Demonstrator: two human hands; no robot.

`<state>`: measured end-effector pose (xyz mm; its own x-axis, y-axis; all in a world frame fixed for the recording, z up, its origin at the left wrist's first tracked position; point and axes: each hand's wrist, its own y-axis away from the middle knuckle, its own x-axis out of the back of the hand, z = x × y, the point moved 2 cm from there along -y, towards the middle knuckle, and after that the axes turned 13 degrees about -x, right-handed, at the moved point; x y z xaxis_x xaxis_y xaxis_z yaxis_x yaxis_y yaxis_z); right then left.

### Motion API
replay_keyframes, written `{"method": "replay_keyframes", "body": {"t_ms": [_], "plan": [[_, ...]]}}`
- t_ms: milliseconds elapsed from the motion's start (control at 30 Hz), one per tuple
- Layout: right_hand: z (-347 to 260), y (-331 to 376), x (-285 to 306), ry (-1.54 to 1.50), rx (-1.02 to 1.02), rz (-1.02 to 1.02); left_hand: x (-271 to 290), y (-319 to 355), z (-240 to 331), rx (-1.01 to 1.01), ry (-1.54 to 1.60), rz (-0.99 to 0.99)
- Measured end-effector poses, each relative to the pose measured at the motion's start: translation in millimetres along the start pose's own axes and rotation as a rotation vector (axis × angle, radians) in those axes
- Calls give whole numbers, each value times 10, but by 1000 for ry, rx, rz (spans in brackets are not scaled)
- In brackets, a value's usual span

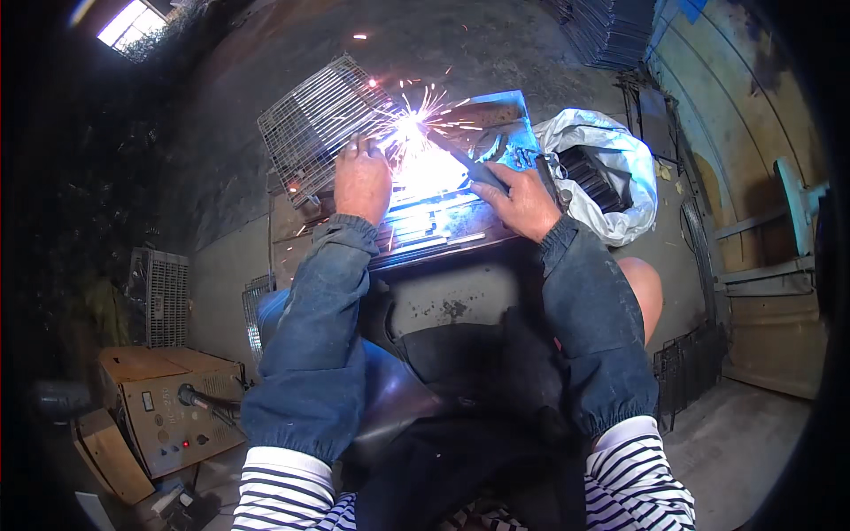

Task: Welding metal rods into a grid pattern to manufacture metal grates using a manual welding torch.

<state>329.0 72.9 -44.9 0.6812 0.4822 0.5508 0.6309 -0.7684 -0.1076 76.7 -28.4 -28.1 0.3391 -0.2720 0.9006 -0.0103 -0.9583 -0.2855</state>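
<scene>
My right hand (522, 202) grips a dark welding torch (474, 166) whose tip meets a bright arc with sparks (409, 133). My left hand (361, 180) presses flat on a wire mesh grid (314, 119), just left of the arc. Both lie on a metal work plate (443, 232) above my lap. Blue sleeve covers reach over both forearms. The glare hides the joint under the arc.
A white plastic bag (611, 155) holding dark metal pieces sits right of the plate. A yellowish welding machine (168, 403) with a cable stands lower left. More mesh panels (164, 296) lean at left, and stacked ones (611, 31) lie at top right. A rusty wall (753, 133) runs along the right.
</scene>
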Motion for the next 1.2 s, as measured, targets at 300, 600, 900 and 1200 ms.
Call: {"method": "replay_keyframes", "body": {"t_ms": [300,600,900,1200], "plan": [[-94,61,143,36,-78,84,105,-88,23,57,87,16],[-251,169,350,257,-116,-203,352,-126,-1776,573,237,167],[-562,-27,254,90,38,-187,16,576,-2379,969,965,-177],[-474,-132,300,89,-86,-89,-73,736,-2301,1202,1575,24]]}}
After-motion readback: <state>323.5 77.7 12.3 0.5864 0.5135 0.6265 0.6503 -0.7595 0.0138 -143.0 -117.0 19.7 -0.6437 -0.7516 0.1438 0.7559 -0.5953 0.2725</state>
